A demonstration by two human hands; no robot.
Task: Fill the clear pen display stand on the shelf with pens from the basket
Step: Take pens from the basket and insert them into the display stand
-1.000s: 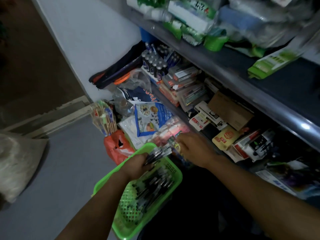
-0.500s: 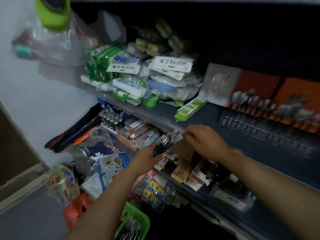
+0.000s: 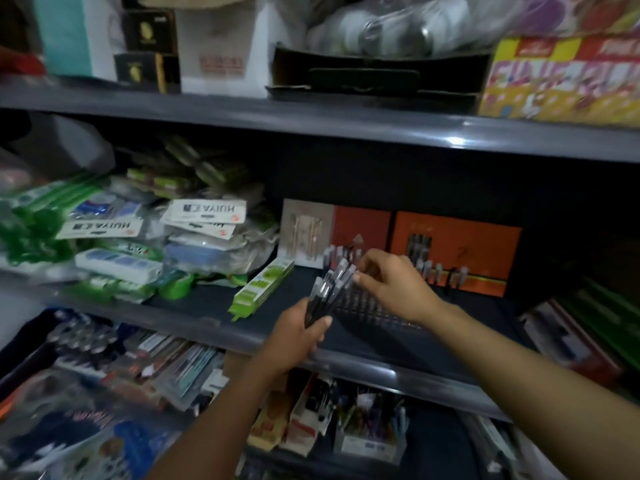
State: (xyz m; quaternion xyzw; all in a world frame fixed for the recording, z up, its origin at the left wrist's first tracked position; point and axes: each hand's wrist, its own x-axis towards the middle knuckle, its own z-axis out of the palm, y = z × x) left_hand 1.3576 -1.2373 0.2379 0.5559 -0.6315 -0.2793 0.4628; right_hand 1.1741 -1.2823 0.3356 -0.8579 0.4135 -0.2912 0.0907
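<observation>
My left hand [image 3: 298, 336] grips a bundle of dark pens [image 3: 329, 289] with clear silvery tops, held upright over the middle shelf's front edge. My right hand [image 3: 391, 282] reaches to the bundle's top, thumb and fingers pinching the end of one pen. Just behind and to the right lies the clear pen display stand [image 3: 374, 308], a tray of small holes on the dark shelf [image 3: 207, 299]. A few pens [image 3: 440, 271] stand along its back rows. The basket is out of view.
A green flat pack [image 3: 263, 287] lies left of the stand. White and green packets [image 3: 138, 244] pile at the shelf's left. Orange cards [image 3: 457, 251] lean behind the stand. The upper shelf [image 3: 311, 123] overhangs; boxes of stationery [image 3: 367, 431] fill the shelf below.
The view has risen from the green basket on the floor to the middle shelf. My left hand lifted the pen bundle up to the stand, and my right hand moved onto the bundle's top.
</observation>
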